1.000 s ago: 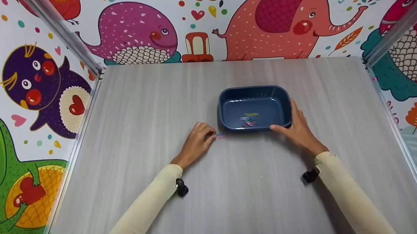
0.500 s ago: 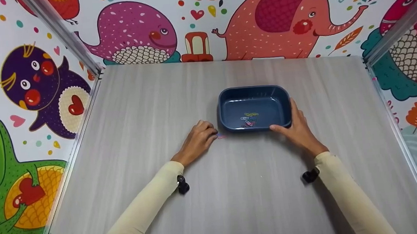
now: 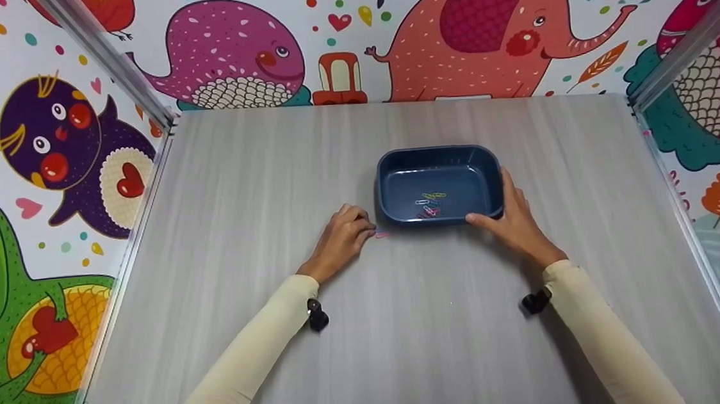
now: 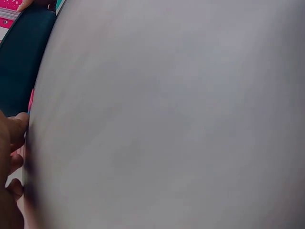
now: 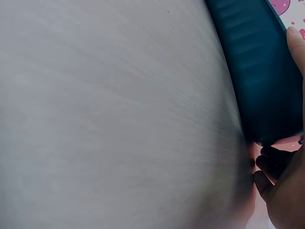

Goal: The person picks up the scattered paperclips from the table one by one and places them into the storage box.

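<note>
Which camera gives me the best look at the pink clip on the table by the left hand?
The head view: the pink clip lies between the left hand and the tray. The left wrist view shows only a pink sliver; the right wrist view shows none.

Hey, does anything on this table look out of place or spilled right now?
One thing: a pink paper clip lies on the table just outside the blue tray, at the left hand's fingertips, while the other coloured clips sit inside. The right hand holds the tray's near right corner. Nothing looks damaged.
</note>
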